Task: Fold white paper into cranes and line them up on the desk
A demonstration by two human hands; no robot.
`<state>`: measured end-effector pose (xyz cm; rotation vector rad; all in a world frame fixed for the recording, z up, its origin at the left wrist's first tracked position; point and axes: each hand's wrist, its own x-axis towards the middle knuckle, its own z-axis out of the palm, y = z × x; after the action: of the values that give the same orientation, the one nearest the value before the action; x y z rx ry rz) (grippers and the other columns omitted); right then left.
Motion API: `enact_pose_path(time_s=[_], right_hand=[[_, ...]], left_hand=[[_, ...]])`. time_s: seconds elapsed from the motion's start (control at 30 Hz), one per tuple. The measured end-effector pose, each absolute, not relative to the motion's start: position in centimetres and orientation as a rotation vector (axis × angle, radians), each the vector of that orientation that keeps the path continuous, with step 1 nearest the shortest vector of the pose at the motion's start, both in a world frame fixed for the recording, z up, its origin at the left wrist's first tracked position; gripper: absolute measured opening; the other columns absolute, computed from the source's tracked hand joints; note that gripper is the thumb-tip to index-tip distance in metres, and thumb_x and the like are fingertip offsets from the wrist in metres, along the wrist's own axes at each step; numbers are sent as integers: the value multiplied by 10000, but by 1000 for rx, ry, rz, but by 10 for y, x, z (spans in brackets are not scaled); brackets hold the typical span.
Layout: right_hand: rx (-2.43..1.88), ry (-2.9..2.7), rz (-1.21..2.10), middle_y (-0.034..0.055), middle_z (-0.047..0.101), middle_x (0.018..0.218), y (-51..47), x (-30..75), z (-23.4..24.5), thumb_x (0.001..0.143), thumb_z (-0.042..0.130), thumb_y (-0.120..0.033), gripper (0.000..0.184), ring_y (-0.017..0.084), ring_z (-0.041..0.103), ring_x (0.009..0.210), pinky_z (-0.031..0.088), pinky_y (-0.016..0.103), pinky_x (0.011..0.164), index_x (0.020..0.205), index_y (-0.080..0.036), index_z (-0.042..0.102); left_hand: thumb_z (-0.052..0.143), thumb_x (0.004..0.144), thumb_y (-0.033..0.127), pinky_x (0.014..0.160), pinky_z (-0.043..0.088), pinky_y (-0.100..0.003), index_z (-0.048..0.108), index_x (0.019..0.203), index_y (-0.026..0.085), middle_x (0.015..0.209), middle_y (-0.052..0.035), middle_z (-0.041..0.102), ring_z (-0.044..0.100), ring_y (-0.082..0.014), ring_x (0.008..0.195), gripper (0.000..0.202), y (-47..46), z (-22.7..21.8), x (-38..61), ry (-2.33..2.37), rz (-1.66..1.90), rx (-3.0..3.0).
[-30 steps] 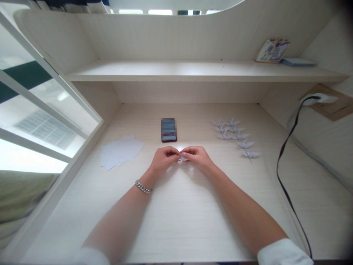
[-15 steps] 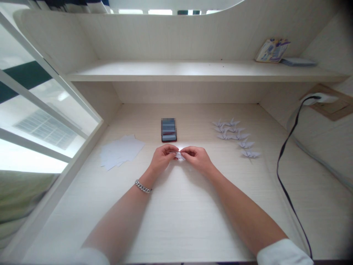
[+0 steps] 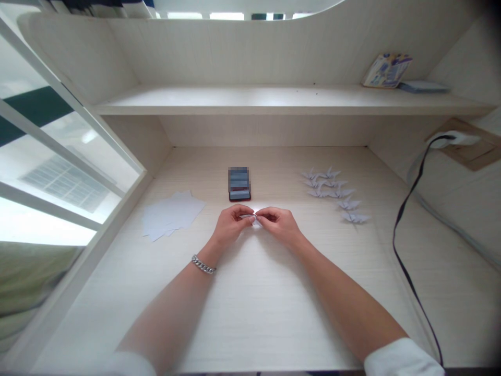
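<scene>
A small folded white paper is pinched between my two hands above the desk, mostly covered by my fingers. My left hand, with a silver chain bracelet at the wrist, grips its left side between thumb and fingers. On the other side, my right hand holds the paper with thumb and forefinger, the fingertips of both hands nearly meeting. Just beyond them lies a phone with a blurred screen. Several folded paper cranes are grouped to the right.
Loose white paper sheets lie overlapped on the left of the desk. A black cord runs from a wall socket down the right side. Overhead, a shelf carries a small printed box.
My left thumb has shifted slightly right, closer to my right fingertips, and less of the paper shows between them. Everything else stays put.
</scene>
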<state>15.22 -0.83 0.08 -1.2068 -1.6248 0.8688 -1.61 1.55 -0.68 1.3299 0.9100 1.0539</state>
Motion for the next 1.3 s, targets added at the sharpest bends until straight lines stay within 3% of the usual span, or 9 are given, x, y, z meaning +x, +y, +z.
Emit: enact_pose_path(time_s=[0.6, 0.93, 1.3], right_hand=[[-1089, -1455, 1046, 49, 681, 784, -6, 151, 0, 723, 638, -291, 158, 166, 623, 711, 492, 277, 664, 825, -174, 671], [-1048, -1325, 1195, 58, 689, 841, -5, 152, -4, 681, 683, -319, 274, 179, 647, 775, 511, 292, 700, 911, -177, 638], [-1164, -1457, 1038, 72, 695, 849, -7, 151, -1, 714, 659, -355, 234, 193, 640, 770, 505, 300, 701, 863, -176, 676]], left_hand=[[752, 596, 245, 625, 523, -271, 642, 804, 126, 774, -34, 650, 606, -134, 681, 264, 15, -3, -17, 894, 1070, 1210], [751, 601, 242, 629, 529, -269, 634, 822, 116, 786, -55, 662, 618, -141, 697, 279, 15, -3, -16, 910, 1127, 1193], [747, 602, 259, 682, 519, -289, 655, 818, 128, 808, -68, 685, 636, -164, 723, 269, 14, -4, -16, 922, 1099, 1302]])
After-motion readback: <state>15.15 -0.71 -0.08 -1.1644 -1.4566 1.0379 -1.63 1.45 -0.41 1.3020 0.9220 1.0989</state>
